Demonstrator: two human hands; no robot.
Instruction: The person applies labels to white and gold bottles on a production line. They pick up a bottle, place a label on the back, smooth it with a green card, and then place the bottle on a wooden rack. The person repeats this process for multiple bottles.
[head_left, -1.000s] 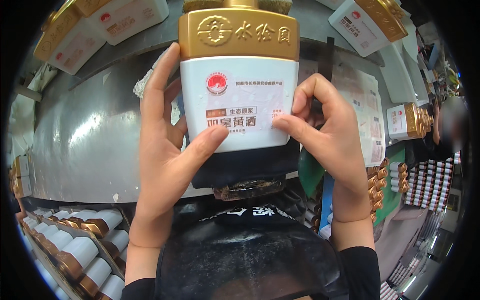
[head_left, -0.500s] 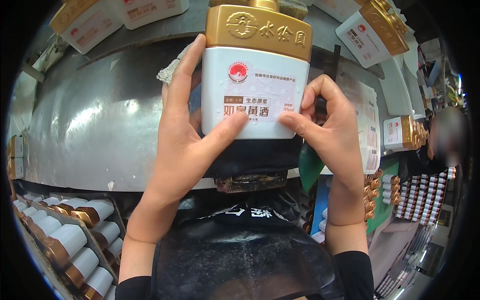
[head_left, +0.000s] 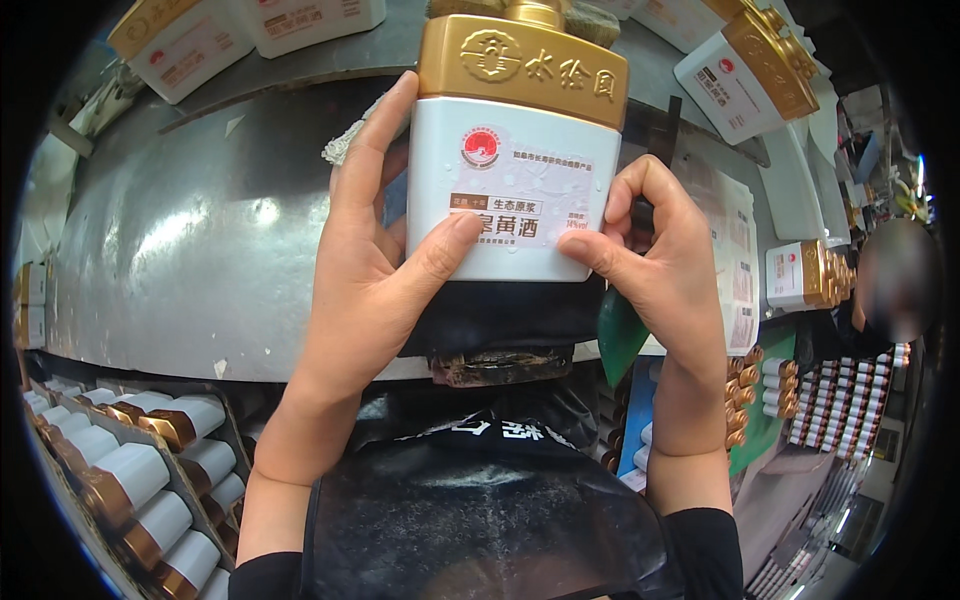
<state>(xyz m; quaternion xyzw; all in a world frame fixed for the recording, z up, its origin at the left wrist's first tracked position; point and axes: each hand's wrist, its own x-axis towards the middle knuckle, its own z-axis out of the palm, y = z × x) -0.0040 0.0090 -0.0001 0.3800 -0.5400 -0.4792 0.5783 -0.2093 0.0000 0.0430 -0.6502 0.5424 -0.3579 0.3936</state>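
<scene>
A flat white bottle [head_left: 510, 160] with a gold shoulder and wet, droplet-dotted front is held upright before me. A printed label lies on its white face. My left hand [head_left: 375, 240] grips the bottle's left side, its thumb lying across the lower print. At the lower right corner, the thumb of my right hand [head_left: 650, 235] presses the front face, while the other fingers curl beside the bottle's edge. Just below that hand a green pointed flat piece [head_left: 622, 335] shows; I cannot tell whether the hand holds it. A pale cloth [head_left: 345, 145] shows behind my left fingers.
A metal worktop [head_left: 190, 270] lies ahead. Similar bottles stand at the back left [head_left: 190, 50] and back right [head_left: 745, 80]. A label sheet [head_left: 738, 265] lies at right. A crate of bottles [head_left: 140, 480] is lower left; another person [head_left: 895, 275] is at far right.
My left thumb has slid a little left and up over the label, uncovering some print. The bottle sits slightly lower and farther right in the picture. My right hand stays at its corner.
</scene>
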